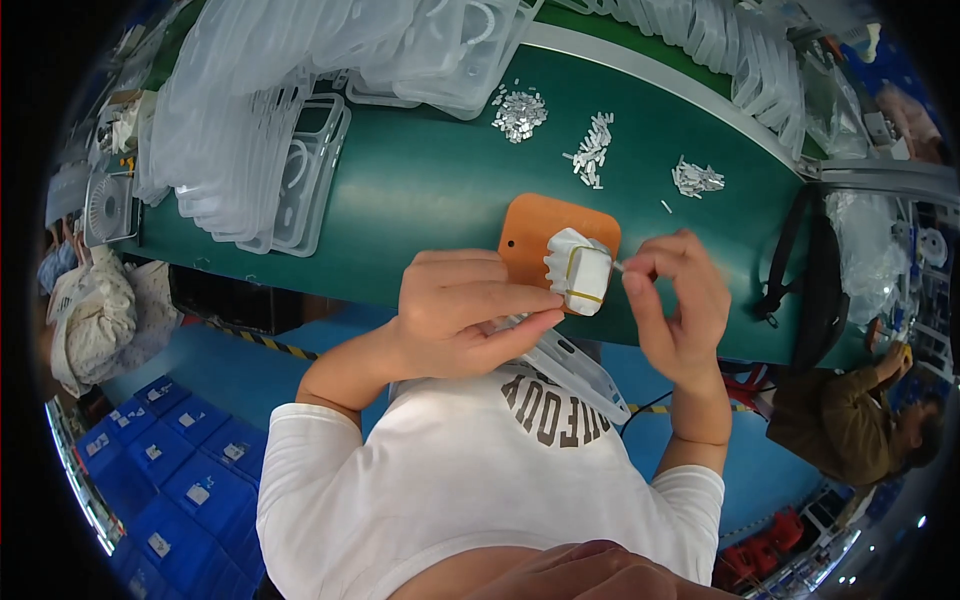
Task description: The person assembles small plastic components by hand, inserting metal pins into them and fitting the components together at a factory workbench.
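Note:
A white cloth-wrapped block (590, 268) with yellow bands round it rests on an orange board (525, 225) with a hole at its left. My left hand (465, 310) is closed at the block's near left edge, thumb and forefinger pinched together; what they hold is too small to make out. Between thumb and forefinger, my right hand (680, 300) pinches a small silvery piece (618, 266) beside the block's right side. Below my left hand, a clear plastic case (575, 365) slants between the table edge and my shirt; whether my hand grips it is hidden.
Beyond the board lie three heaps of small silvery pieces (520, 115), (592, 150), (697, 178) on the green table (410, 190). Stacked clear plastic cases (225, 130) fill the back left. A black strap (795, 250) hangs at the right edge, near another person (850, 420). Blue bins (205, 490) stand lower left.

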Demonstrator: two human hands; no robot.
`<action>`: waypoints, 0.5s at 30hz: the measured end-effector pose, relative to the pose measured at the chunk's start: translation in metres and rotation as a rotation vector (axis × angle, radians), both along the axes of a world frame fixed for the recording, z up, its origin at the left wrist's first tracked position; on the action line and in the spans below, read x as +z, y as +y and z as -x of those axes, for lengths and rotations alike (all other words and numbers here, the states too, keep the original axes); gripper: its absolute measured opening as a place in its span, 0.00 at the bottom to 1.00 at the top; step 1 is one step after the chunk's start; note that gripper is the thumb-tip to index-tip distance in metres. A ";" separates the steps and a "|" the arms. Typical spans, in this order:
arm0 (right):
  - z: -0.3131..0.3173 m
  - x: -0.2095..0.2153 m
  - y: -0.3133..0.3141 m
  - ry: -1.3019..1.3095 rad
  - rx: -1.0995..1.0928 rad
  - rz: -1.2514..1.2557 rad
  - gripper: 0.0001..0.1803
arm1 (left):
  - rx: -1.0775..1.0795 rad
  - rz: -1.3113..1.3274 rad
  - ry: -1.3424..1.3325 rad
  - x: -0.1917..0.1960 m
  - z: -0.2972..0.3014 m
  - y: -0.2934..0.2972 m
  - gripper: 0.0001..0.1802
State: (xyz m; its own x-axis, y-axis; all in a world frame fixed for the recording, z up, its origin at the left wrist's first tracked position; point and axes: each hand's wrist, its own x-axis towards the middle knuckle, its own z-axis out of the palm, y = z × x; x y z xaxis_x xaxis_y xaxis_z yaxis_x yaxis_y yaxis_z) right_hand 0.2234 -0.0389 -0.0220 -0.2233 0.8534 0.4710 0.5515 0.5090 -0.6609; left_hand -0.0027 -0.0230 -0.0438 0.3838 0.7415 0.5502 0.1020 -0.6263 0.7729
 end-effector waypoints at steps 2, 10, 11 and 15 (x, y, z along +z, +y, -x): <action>0.003 0.006 -0.008 -0.066 0.084 -0.070 0.11 | -0.038 -0.016 -0.002 0.005 -0.004 0.006 0.14; 0.008 0.012 -0.015 -0.181 0.148 -0.154 0.14 | -0.098 -0.045 0.013 0.008 -0.013 0.009 0.17; 0.009 0.012 -0.015 -0.211 0.147 -0.170 0.14 | -0.099 -0.046 0.005 0.006 -0.014 0.009 0.17; 0.009 0.010 -0.015 -0.244 0.145 -0.189 0.14 | -0.099 -0.045 -0.008 0.005 -0.014 0.009 0.17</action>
State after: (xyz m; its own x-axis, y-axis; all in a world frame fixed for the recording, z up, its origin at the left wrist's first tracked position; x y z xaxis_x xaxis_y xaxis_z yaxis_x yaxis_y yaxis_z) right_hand 0.2141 -0.0540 -0.0117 -0.4620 0.7072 0.5352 0.5946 0.6947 -0.4047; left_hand 0.0115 -0.0143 -0.0388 0.4493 0.6745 0.5858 0.0316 -0.6673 0.7441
